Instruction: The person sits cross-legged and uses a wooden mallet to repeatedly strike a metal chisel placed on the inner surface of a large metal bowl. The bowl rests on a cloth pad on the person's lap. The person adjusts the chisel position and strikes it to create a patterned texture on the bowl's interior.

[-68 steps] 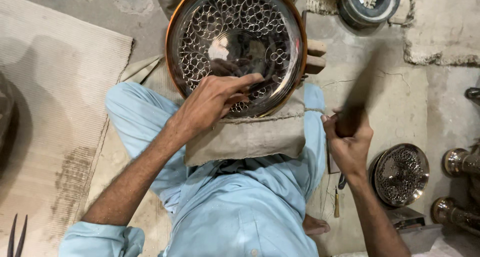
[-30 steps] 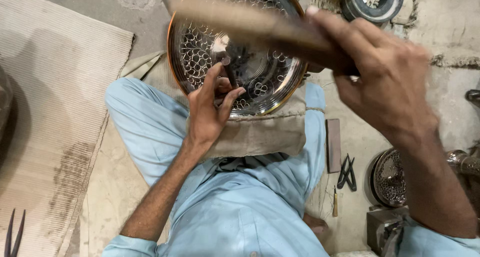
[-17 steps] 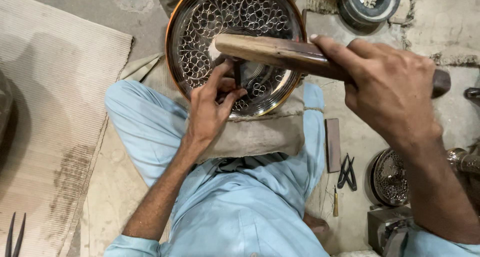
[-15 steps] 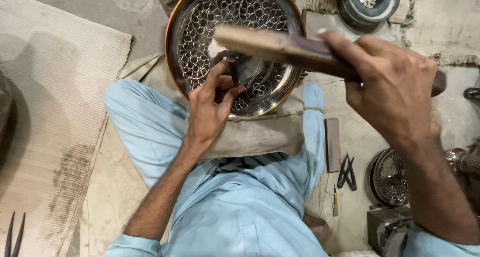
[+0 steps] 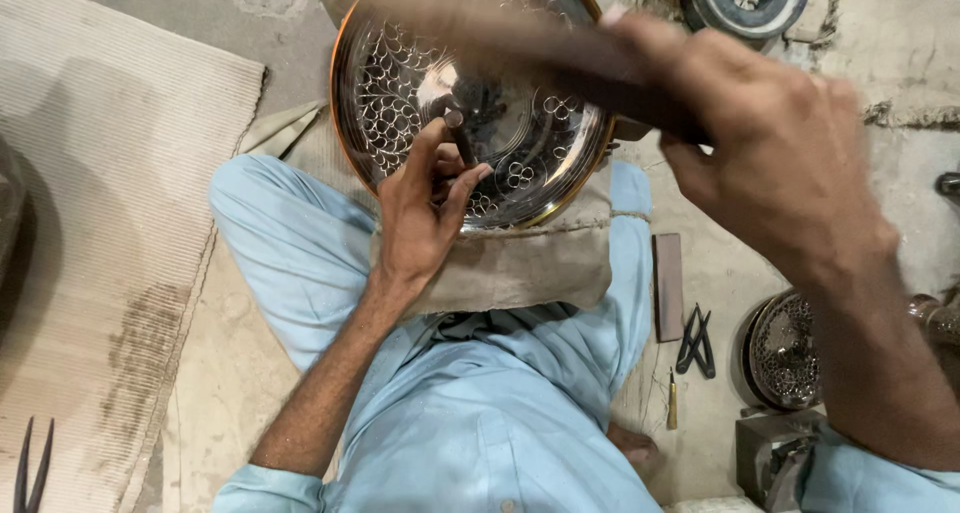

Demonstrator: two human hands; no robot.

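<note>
Left hand [image 5: 425,213] reaches up from the lap, fingers pinched around a small punch [image 5: 458,138] set on the round patterned metal tray [image 5: 540,163] resting on a cloth pad [image 5: 520,268] over the knees. Right hand [image 5: 770,163] raised, blurred, fist clenched on a wooden mallet [image 5: 520,48] above the tray's far rim.

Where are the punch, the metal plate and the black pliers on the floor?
punch [image 5: 458,133], head view, on its shaft above the fingers.
metal plate [image 5: 400,83], head view, on its patterned left side.
black pliers [image 5: 696,341], head view, on the handles.
</note>
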